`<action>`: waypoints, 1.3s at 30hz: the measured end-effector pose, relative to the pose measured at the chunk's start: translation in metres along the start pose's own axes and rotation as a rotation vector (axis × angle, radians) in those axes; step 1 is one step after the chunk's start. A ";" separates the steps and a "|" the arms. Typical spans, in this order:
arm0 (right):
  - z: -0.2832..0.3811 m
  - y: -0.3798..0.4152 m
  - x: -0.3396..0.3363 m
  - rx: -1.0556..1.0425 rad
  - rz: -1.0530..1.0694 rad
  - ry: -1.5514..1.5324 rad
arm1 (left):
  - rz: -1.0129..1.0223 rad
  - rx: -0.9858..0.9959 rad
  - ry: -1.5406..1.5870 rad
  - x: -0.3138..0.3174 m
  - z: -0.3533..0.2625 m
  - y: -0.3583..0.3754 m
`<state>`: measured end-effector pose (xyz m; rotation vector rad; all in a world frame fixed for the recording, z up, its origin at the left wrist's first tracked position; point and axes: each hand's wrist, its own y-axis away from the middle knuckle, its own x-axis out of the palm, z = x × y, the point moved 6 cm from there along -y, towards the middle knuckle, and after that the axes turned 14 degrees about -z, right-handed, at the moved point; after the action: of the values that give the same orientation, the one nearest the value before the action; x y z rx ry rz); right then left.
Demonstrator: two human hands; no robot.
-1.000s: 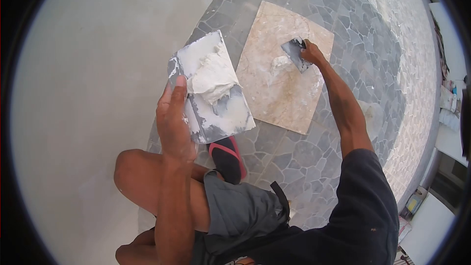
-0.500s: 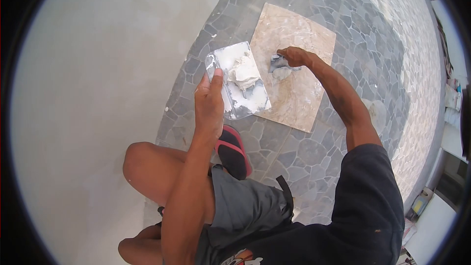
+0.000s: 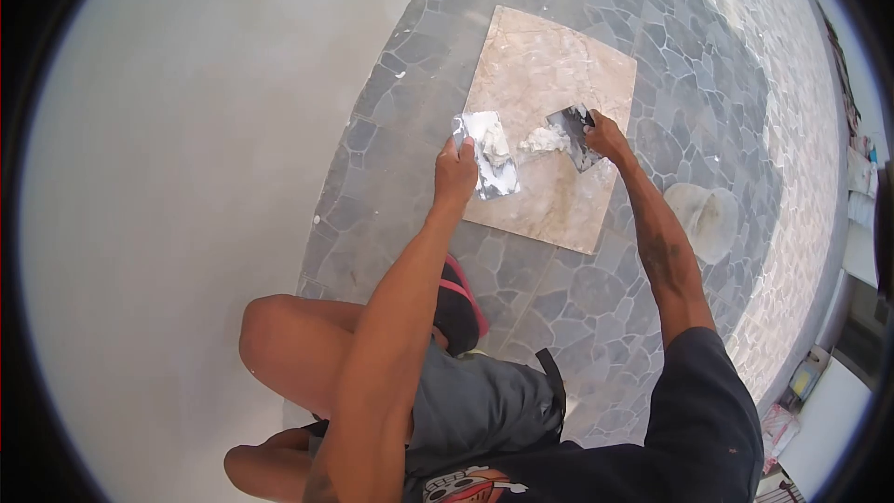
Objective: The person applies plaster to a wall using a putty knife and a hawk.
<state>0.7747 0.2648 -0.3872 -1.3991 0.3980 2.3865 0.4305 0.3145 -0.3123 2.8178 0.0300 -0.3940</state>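
Observation:
My left hand (image 3: 455, 172) is closed on the near edge of a flat rectangular plate (image 3: 502, 184), its thumb on top. White putty (image 3: 494, 145) is heaped and smeared across that plate, which is tilted over the left side of a stained tan board (image 3: 559, 210). To the right, my right hand (image 3: 608, 138) grips a scraper (image 3: 586, 154) with a dark, putty-streaked blade. A lump of white putty (image 3: 546, 139) lies at the blade's left edge, over the middle of the board. The fingers hide the scraper's handle.
The board rests on grey stone-patterned paving (image 3: 549, 303). A whitish translucent bucket (image 3: 712, 222) stands by my right forearm. A plain pale surface (image 3: 177, 186) fills the left. My sandalled foot (image 3: 458, 307) is below the board, and assorted items (image 3: 801, 382) line the far right.
The plate has moved right and away from me, over the board, and is tilted more. My right hand has shifted right and slightly down with the scraper, whose blade now shows more fully.

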 end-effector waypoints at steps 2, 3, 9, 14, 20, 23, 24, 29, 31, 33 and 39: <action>0.011 0.008 0.002 0.019 0.025 -0.027 | -0.045 0.025 -0.031 0.005 0.023 -0.004; 0.013 0.010 0.003 0.043 0.039 -0.016 | -0.059 0.048 -0.058 0.009 0.029 -0.007; 0.022 0.012 0.010 0.065 0.037 0.000 | -0.085 0.040 -0.302 0.022 0.057 -0.009; 0.039 0.029 0.017 0.138 0.035 -0.017 | -0.146 -0.037 -0.344 0.030 0.061 0.006; 0.066 0.043 0.034 0.210 0.091 -0.042 | -0.180 -0.048 -0.339 0.031 0.062 0.010; 0.076 0.052 0.037 0.221 0.080 -0.085 | -0.172 -0.043 -0.381 0.034 0.069 0.010; 0.077 0.055 0.040 0.229 0.089 -0.114 | -0.172 -0.043 -0.386 0.034 0.070 0.009; 0.084 0.069 0.044 0.305 0.193 -0.415 | -0.110 -0.058 -0.372 0.034 0.078 0.004; 0.086 0.074 0.041 0.327 0.217 -0.581 | -0.083 -0.036 -0.318 0.033 0.075 0.003; 0.089 0.080 0.041 0.346 0.212 -0.707 | -0.057 -0.049 -0.252 0.027 0.069 0.003; 0.177 0.069 -0.079 0.130 0.130 -0.309 | 0.052 -0.117 0.147 0.008 0.009 -0.005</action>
<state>0.6428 0.2627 -0.2297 -0.9543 0.5625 2.5742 0.4351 0.3167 -0.3247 2.7197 0.0110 -0.1675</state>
